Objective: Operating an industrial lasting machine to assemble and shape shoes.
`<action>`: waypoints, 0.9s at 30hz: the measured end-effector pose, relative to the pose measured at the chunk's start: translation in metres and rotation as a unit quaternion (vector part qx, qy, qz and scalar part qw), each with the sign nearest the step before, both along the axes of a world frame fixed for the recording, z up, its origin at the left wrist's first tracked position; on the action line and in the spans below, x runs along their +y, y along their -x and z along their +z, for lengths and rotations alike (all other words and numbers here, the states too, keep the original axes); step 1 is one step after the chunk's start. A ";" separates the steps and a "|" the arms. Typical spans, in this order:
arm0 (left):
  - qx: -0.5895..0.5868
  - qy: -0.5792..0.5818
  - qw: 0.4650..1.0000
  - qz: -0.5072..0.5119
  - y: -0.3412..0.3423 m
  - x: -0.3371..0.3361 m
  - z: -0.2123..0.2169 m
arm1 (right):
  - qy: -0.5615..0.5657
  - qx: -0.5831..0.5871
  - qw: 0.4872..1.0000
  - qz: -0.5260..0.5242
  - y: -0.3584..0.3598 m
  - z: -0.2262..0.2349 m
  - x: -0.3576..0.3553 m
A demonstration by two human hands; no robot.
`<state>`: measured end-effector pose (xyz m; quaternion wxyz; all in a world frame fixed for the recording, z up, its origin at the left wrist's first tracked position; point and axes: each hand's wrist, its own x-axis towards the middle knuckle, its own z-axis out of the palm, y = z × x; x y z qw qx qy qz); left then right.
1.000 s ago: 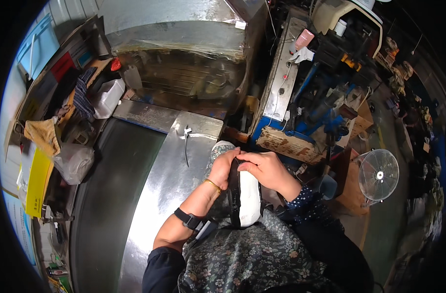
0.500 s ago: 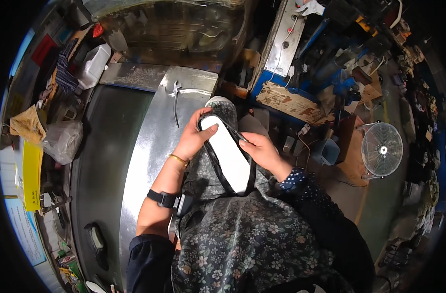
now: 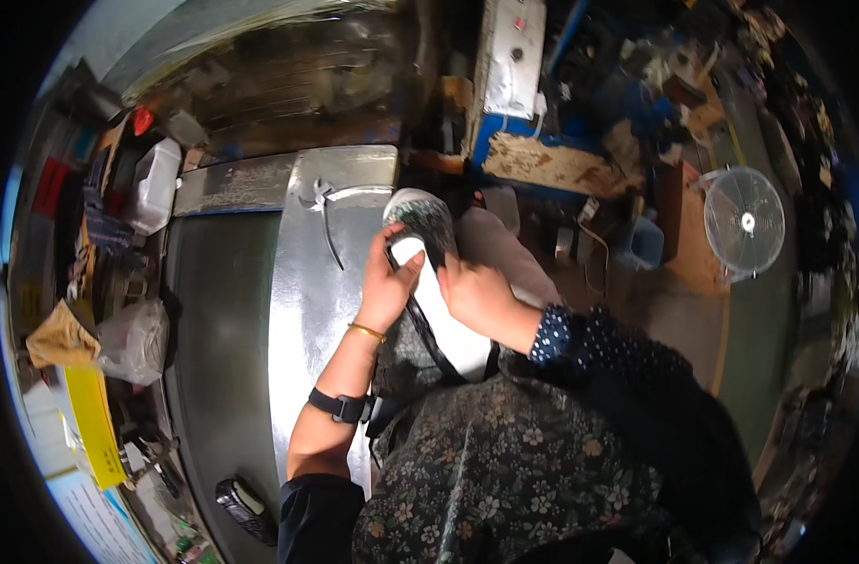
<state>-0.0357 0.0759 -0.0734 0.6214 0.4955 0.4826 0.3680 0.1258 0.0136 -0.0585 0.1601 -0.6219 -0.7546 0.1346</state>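
Observation:
A shoe piece with a long white underside [image 3: 453, 331] and a black upper edge around it lies bottom up over my lap. My left hand [image 3: 389, 287] is closed round its far end, the thumb pressed on the white surface. Bent over the right rim is my right hand [image 3: 481, 296]; its fingertips pinch the black edge, partly hidden behind the hand. Beyond the shoe piece shows a rounded, grey speckled cloth-covered end [image 3: 420, 209]. Floral apron cloth [image 3: 505, 432] covers my lap below.
On the left a shiny metal tabletop [image 3: 303, 282] carries a metal hand tool [image 3: 320, 199]. Beside it a dark belt [image 3: 223, 357] bears a dark shoe [image 3: 246, 508]. At right stand a round fan [image 3: 744, 224], a grey-blue bin [image 3: 642, 242] and a blue-framed bench [image 3: 552, 169].
My right hand has moved left and farther over the white underside, toward the far end. My left hand stays at that end. The whole view has shifted and turned slightly.

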 end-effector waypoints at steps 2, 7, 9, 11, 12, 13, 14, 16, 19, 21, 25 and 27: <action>0.103 -0.131 0.986 -0.018 0.003 0.009 -0.018 | -0.185 -0.034 0.982 0.004 0.003 -0.019 0.006; 0.058 -0.031 0.993 -0.095 0.007 0.012 -0.011 | 0.248 0.439 0.861 0.071 -0.041 -0.049 -0.008; 0.062 -0.053 0.991 -0.103 0.007 0.011 -0.011 | 0.151 0.371 0.915 0.038 -0.036 -0.084 -0.047; 0.038 -0.026 0.998 -0.035 0.003 -0.001 -0.002 | 0.278 0.362 0.889 -0.002 -0.033 -0.041 -0.043; 0.008 -0.019 1.000 0.020 -0.009 -0.007 0.009 | 0.126 0.393 0.911 0.016 -0.028 -0.082 -0.036; 0.091 -0.058 0.990 0.096 -0.012 -0.010 0.002 | 0.189 0.420 0.888 -0.004 -0.023 -0.070 -0.025; 0.099 0.022 0.987 0.126 -0.009 -0.030 -0.004 | 0.253 0.445 0.859 -0.021 -0.018 -0.059 -0.015; 0.182 -0.069 0.962 0.190 -0.006 -0.059 -0.023 | 0.216 0.406 0.888 -0.014 -0.010 -0.022 -0.014; 0.268 -0.060 0.961 -0.014 0.034 -0.074 0.007 | 0.287 0.426 0.857 0.035 -0.019 -0.009 -0.024; 0.207 -0.080 0.971 -0.083 0.055 -0.079 0.015 | 0.142 0.436 0.882 0.103 -0.017 -0.040 -0.028; -0.251 0.106 0.957 0.102 0.061 -0.057 -0.009 | 0.257 0.541 0.800 0.032 -0.014 -0.035 -0.020; -0.037 0.052 0.973 0.220 0.037 -0.044 -0.044 | 0.277 0.477 0.834 0.025 0.001 -0.022 -0.015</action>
